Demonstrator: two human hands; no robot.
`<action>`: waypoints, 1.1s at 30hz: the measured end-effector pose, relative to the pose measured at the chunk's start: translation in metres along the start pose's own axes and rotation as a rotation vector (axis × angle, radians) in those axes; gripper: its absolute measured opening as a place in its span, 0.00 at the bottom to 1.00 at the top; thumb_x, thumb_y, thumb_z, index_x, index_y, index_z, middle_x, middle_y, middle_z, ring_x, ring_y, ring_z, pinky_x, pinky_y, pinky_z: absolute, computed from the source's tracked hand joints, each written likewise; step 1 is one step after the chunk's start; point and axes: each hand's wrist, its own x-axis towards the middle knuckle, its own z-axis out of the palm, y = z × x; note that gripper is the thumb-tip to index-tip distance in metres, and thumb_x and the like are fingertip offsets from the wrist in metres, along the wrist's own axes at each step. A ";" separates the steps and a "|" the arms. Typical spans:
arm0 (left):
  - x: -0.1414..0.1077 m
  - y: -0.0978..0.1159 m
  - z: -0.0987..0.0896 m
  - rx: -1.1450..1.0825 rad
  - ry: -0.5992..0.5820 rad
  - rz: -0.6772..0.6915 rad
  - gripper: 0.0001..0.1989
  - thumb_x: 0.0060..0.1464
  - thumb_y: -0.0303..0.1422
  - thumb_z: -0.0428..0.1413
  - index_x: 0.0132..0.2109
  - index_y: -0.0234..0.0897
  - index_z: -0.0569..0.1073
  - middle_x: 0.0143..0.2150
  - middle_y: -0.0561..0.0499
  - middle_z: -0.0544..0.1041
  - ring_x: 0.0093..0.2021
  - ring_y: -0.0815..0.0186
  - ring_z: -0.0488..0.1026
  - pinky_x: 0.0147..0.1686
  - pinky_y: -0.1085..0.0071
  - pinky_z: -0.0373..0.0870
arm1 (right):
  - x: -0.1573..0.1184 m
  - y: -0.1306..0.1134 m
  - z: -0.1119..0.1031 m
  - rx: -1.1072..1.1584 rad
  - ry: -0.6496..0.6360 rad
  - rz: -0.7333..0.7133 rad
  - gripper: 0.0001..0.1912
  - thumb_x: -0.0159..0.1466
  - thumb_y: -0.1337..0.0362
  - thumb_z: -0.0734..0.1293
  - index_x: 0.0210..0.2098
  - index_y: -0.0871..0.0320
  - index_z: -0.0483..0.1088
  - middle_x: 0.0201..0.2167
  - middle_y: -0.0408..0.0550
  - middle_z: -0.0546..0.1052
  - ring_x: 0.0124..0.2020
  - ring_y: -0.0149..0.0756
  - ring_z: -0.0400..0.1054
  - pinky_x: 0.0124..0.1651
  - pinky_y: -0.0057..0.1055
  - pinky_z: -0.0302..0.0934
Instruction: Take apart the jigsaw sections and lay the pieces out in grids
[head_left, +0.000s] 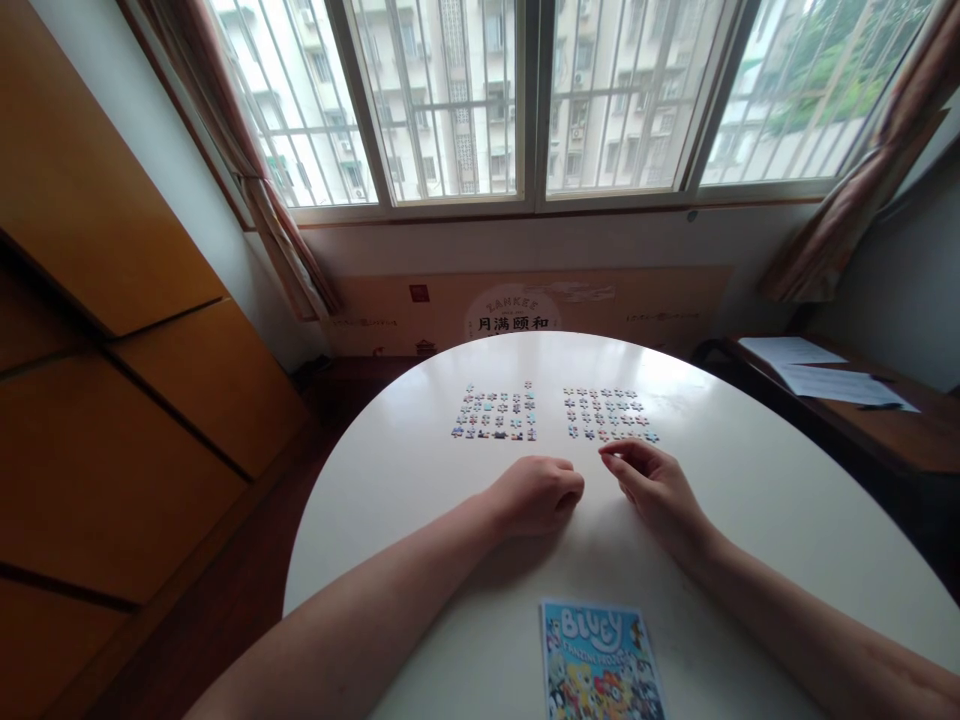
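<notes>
My left hand [541, 494] is curled into a fist above the white table, knuckles up; whatever it may hold is hidden. To its right, the thumb and fingertips of my right hand [651, 482] meet in a pinch, and anything between them is too small to make out. Just beyond my hands, small jigsaw puzzle pieces lie apart in rows, in two groups. The left group of jigsaw pieces [500, 436] stands past my left fist. Past the right fingertips is the right group of jigsaw pieces [598, 405].
A blue Bluey picture card [600, 660] lies near me on the round white table [360, 520]. Papers [832, 380] and dark pens rest on a brown desk at right. Wooden cabinets [172, 380] stand at left, and a barred window is ahead.
</notes>
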 end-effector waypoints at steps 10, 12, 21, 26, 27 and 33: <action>0.000 -0.001 0.001 -0.029 0.020 0.000 0.06 0.52 0.24 0.53 0.29 0.36 0.71 0.31 0.53 0.73 0.28 0.69 0.67 0.30 0.74 0.61 | 0.000 -0.001 0.001 -0.007 0.004 -0.006 0.23 0.55 0.44 0.73 0.35 0.59 0.77 0.19 0.43 0.69 0.20 0.29 0.57 0.21 0.29 0.50; 0.000 -0.001 0.001 -0.030 0.023 -0.001 0.06 0.52 0.24 0.53 0.29 0.36 0.71 0.31 0.53 0.73 0.28 0.69 0.66 0.30 0.74 0.60 | 0.000 0.000 0.001 -0.005 0.001 -0.003 0.22 0.56 0.44 0.72 0.35 0.59 0.77 0.18 0.43 0.69 0.20 0.29 0.57 0.21 0.28 0.49; 0.000 -0.001 0.002 -0.027 0.038 0.002 0.06 0.52 0.24 0.53 0.28 0.37 0.70 0.30 0.53 0.72 0.28 0.69 0.66 0.29 0.74 0.60 | 0.001 0.001 0.000 -0.004 -0.001 -0.006 0.22 0.56 0.45 0.72 0.35 0.59 0.77 0.21 0.45 0.71 0.21 0.30 0.58 0.22 0.28 0.50; 0.000 0.000 0.001 -0.013 0.027 0.001 0.06 0.53 0.25 0.53 0.29 0.37 0.70 0.30 0.53 0.72 0.28 0.69 0.66 0.30 0.74 0.61 | 0.001 0.002 0.000 -0.011 0.002 -0.019 0.23 0.56 0.44 0.72 0.35 0.59 0.77 0.22 0.46 0.72 0.22 0.31 0.59 0.22 0.28 0.51; 0.000 -0.001 0.001 -0.011 0.024 0.001 0.06 0.53 0.25 0.53 0.29 0.37 0.71 0.30 0.53 0.72 0.28 0.69 0.66 0.30 0.74 0.61 | 0.001 0.002 0.000 -0.010 0.002 -0.019 0.23 0.56 0.44 0.72 0.35 0.59 0.77 0.22 0.46 0.71 0.22 0.31 0.59 0.22 0.28 0.51; 0.000 -0.002 0.002 -0.015 0.025 0.004 0.06 0.54 0.25 0.53 0.30 0.37 0.71 0.30 0.52 0.73 0.29 0.69 0.67 0.30 0.74 0.62 | 0.001 0.003 0.000 -0.006 -0.009 -0.002 0.22 0.57 0.45 0.72 0.36 0.59 0.77 0.21 0.44 0.71 0.21 0.29 0.57 0.22 0.28 0.50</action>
